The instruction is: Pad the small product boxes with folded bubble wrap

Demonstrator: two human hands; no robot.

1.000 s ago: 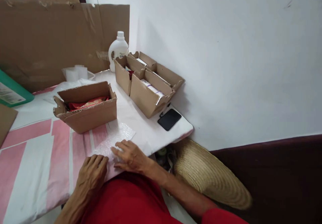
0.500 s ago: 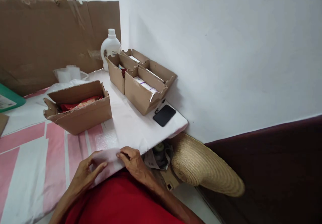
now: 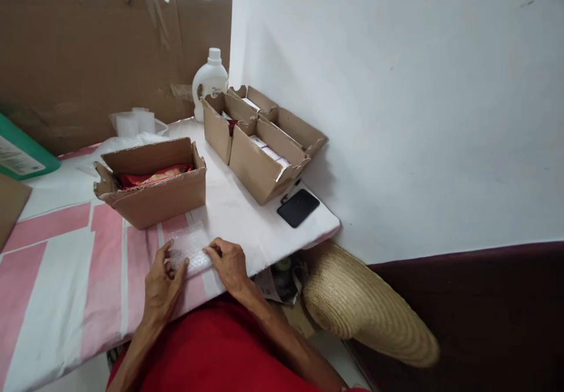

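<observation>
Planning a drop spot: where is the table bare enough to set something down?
Bare: the pink-striped cloth left of the left hand, and the white strip between the open box and the paired boxes. Crowded: bubble wrap under both hands, right hand; phone fills the corner.

Bubble wrap (image 3: 188, 250): clear, with a fine dotted bubble pattern. Surface (image 3: 66, 262): white cloth with broad pink stripes and blocks. Open cardboard box (image 3: 152, 183): plain brown, with red packets inside. Cardboard boxes by the wall (image 3: 259, 139): brown, contents white. Bottle (image 3: 210, 81): white, white cap. Phone (image 3: 298, 208): black. Straw hat (image 3: 365, 307): pale tan weave. Wall (image 3: 418, 98): white above a dark maroon band. Garment (image 3: 220, 351): red
</observation>
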